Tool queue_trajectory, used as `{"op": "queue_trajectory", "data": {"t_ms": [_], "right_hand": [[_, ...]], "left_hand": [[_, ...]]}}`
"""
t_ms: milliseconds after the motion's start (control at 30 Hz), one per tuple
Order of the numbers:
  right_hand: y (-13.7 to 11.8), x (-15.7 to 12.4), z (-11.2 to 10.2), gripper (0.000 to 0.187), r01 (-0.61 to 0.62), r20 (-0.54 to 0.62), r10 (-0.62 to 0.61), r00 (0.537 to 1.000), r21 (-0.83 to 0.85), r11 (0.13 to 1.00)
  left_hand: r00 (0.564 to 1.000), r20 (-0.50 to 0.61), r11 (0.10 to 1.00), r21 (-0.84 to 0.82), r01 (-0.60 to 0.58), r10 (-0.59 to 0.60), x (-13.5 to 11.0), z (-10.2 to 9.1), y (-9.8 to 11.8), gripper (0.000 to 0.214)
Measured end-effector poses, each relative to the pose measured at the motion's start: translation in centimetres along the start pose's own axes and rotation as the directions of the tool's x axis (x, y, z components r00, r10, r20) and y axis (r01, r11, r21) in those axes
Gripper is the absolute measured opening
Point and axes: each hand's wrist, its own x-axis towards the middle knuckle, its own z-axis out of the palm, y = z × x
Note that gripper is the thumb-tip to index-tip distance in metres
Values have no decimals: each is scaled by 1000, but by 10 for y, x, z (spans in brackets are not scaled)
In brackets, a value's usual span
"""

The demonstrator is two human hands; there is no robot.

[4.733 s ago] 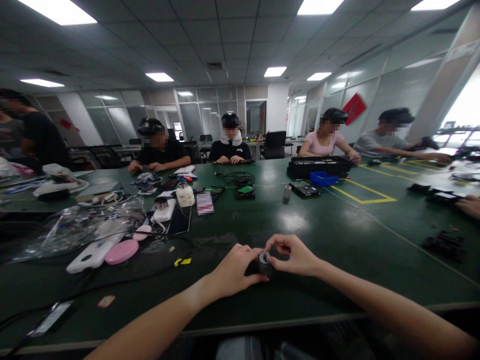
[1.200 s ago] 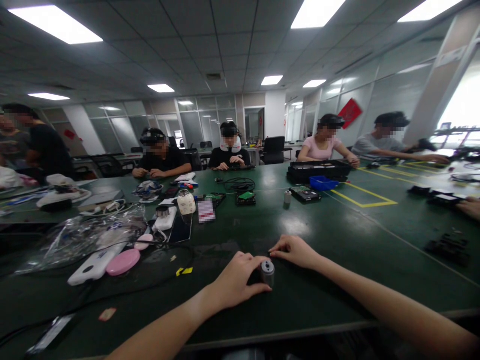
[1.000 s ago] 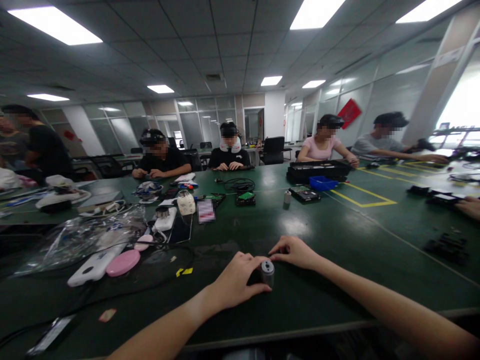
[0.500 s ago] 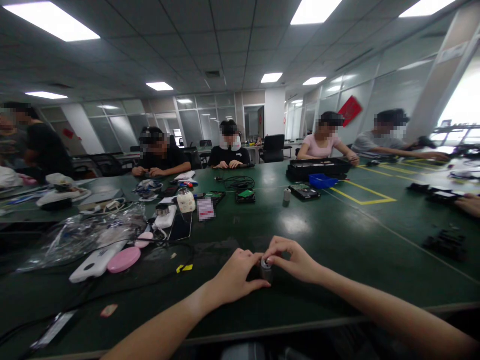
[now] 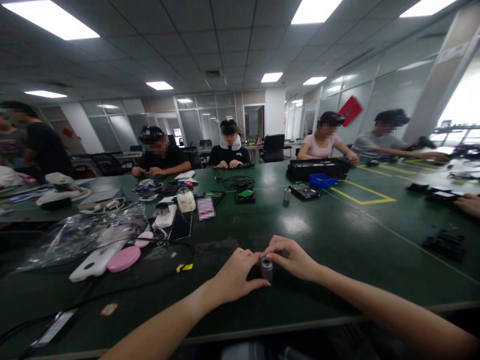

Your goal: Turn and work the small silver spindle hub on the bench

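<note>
A small grey metal cylinder (image 5: 267,272) with dark marks on its top stands upright on the green table near the front edge. My left hand (image 5: 234,275) curves around its left side, with the thumb at its front and the fingertips behind its upper rim. From the right, my right hand (image 5: 292,257) reaches over the top. Its thumb and fingers are pinched together at the back of the rim, touching the cylinder. Whatever is between these fingertips is too small or hidden to make out.
A similar cylinder (image 5: 287,194) stands farther back beside a hard drive (image 5: 305,191). A blue tray (image 5: 323,181) and a black case (image 5: 318,169) lie behind. To my left are a pink round case (image 5: 124,259), a white power bank (image 5: 92,265) and cables. Several people sit opposite.
My right fingertips have shifted slightly left and back over the cylinder's rim, showing more of its top. The left hand stays around it, almost unmoved.
</note>
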Motion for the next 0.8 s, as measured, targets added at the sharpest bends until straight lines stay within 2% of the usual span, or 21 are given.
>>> {"op": "queue_trajectory", "data": {"t_ms": [300,467,600,800], "right_hand": [[-2,-1,1,28,35,28,-34,999,-19,999],[-4,-1,0,39,58,46,-56,997,-28,998],[-4,0,-1,50,47,-2,-47,999,-32,998],[-1,1,-2,54,-10,-83,7,997,-38,999]], "left_hand": [[1000,12,1000,-7,-6,6,0,-2,1,46],[1000,10,1000,-12,-16,16,0,0,0,48],[1000,10,1000,-16,-15,16,0,-1,1,52],[1000,13,1000,-15,-3,3,0,-5,4,52]]}}
